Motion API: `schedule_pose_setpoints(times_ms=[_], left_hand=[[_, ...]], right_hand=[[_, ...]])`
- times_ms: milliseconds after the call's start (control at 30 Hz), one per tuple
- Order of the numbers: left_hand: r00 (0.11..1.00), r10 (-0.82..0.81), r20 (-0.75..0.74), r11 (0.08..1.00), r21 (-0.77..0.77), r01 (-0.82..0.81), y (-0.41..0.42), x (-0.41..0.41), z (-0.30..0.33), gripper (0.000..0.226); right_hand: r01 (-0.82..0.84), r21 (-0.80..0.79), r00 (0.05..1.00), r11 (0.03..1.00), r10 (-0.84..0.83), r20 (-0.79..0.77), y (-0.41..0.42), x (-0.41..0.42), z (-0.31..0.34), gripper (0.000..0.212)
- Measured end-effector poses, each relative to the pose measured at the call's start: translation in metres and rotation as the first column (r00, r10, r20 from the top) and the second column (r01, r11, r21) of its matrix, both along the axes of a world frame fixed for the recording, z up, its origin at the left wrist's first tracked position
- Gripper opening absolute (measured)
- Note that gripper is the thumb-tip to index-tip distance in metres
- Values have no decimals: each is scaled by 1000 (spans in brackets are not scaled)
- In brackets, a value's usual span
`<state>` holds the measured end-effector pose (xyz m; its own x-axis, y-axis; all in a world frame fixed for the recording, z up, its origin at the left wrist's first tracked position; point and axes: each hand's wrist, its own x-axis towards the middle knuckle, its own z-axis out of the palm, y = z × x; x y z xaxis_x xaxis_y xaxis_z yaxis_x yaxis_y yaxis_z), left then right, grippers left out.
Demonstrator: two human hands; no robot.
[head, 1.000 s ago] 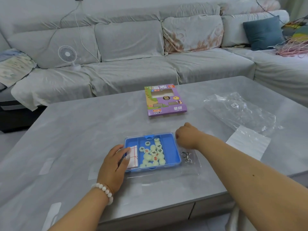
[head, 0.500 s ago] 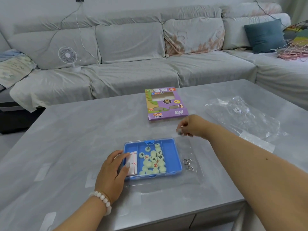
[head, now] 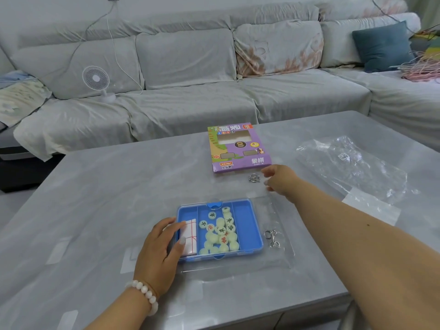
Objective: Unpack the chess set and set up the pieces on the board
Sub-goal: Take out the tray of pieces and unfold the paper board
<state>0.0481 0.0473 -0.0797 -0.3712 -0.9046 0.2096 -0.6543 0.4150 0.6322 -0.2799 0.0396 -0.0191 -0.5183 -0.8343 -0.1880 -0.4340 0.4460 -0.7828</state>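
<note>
While the blue tray [head: 247, 226] lies open near the front edge of the grey worktop [head: 114, 186], pale round pieces [head: 220, 231] sit heaped in its middle compartment, some showing dark or red characters. A folded white board [head: 190, 236] with red lines fills the left compartment; the right one holds nothing. The left hand [head: 158, 253] rests at the tray's 9 o'clock, fingers [head: 177, 228] loosely apart, lying over the tray's left wall and the board's edge. At 3 o'clock, just beside the tray, a metal ring puzzle [head: 272, 238] lies on a clear sheet [head: 283, 258]. The right hand [head: 281, 181] hovers at 1 o'clock, fingers spread and holding nothing, near a second ring puzzle [head: 254, 178]. Beyond, at 12 o'clock, lies the purple box [head: 239, 147]. A crumpled plastic bag [head: 352, 165] lies at 2 o'clock.
</note>
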Motion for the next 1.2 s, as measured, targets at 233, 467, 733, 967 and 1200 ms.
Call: schedule_pose_setpoints(times_ms=[233,467,733,967,1200], left_hand=[[1000,-30,9,997,-66,30,-1,0,3,53],[999,-25,22,997,-69,26,-1,0,2,37],[999,-2,38,998,-64,4,2,-2,4,36],[999,14,43,999,-45,-12,2,-3,3,37],[999,12,42,999,-37,-10,3,-4,4,37]], right_hand=[[-412,312,862,856,477,-172,67,26,51,14],[-437,646,490,626,768,-412,81,55,46,34],[-357,783,424,509,835,-350,83,63,41,34],[-422,786,607,451,785,-124,78,65,47,33],[-488,743,605,458,791,-90,81,59,46,26]])
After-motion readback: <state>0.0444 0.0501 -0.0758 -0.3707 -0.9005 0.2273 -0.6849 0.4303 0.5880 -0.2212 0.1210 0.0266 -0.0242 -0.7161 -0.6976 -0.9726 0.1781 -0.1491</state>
